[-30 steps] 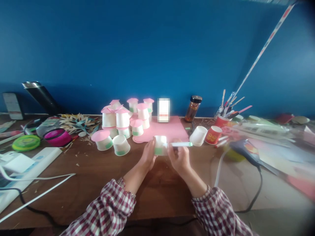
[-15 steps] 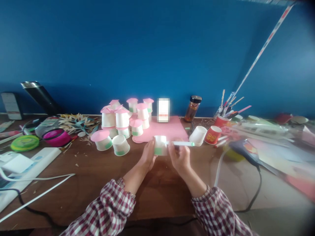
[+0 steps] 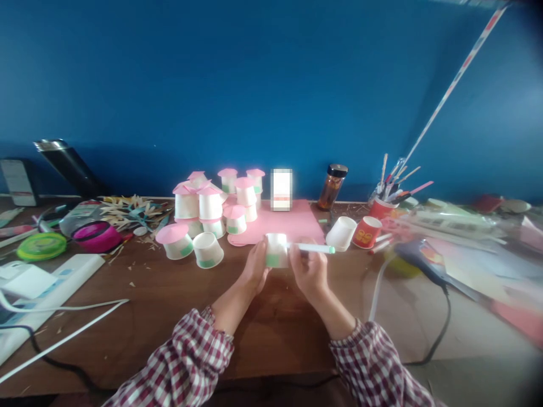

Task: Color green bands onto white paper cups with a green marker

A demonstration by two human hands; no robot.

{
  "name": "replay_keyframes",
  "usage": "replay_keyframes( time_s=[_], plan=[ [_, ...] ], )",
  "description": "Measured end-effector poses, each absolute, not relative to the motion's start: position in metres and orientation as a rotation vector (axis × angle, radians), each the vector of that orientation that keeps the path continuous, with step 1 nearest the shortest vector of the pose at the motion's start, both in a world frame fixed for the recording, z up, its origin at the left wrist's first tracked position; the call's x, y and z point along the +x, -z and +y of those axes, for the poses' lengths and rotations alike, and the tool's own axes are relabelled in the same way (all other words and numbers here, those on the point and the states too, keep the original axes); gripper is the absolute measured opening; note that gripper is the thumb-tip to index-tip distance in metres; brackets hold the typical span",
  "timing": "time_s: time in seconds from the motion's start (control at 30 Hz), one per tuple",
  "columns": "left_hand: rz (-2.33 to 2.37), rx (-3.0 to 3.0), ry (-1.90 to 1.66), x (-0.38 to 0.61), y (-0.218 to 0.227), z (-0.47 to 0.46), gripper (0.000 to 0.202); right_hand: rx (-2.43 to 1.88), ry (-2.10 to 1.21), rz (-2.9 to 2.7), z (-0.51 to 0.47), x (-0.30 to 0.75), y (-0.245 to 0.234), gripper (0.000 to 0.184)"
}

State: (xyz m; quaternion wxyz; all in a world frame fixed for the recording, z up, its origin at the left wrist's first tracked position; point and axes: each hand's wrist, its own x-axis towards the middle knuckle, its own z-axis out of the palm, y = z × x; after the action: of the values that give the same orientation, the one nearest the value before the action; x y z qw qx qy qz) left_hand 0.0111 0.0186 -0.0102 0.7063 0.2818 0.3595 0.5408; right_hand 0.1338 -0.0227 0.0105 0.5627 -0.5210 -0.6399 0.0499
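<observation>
My left hand (image 3: 255,269) grips a small upturned white paper cup (image 3: 276,250) with a green patch on its side, held just above the brown table (image 3: 139,316). My right hand (image 3: 309,272) is closed round a white marker with a green end (image 3: 313,248), its tip against the cup's right side. Behind the cup lies a pink paper sheet (image 3: 297,223). A cluster of white cups with pink tops (image 3: 212,206) stands to the back left.
A white cup on its side (image 3: 341,233) and a red cup (image 3: 367,232) lie right of my hands. A glue gun with its cable (image 3: 419,263) rests at right, a jar (image 3: 333,186) and brush pot (image 3: 384,206) behind. Tape rolls (image 3: 97,236) and a power strip (image 3: 55,285) are left.
The marker has shifted slightly right along the cup's side; otherwise both hands and the cup stay in place.
</observation>
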Motion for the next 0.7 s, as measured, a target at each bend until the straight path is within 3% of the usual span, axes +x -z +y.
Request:
replay_keyframes(
  time_s=[0.7],
  plan=[
    [0.776, 0.648, -1.199, 0.0123, 0.009, 0.0174, 0.04, -1.227, -0.136, -1.492, -0.0225, 0.134, -0.0097, 0.013]
  ],
)
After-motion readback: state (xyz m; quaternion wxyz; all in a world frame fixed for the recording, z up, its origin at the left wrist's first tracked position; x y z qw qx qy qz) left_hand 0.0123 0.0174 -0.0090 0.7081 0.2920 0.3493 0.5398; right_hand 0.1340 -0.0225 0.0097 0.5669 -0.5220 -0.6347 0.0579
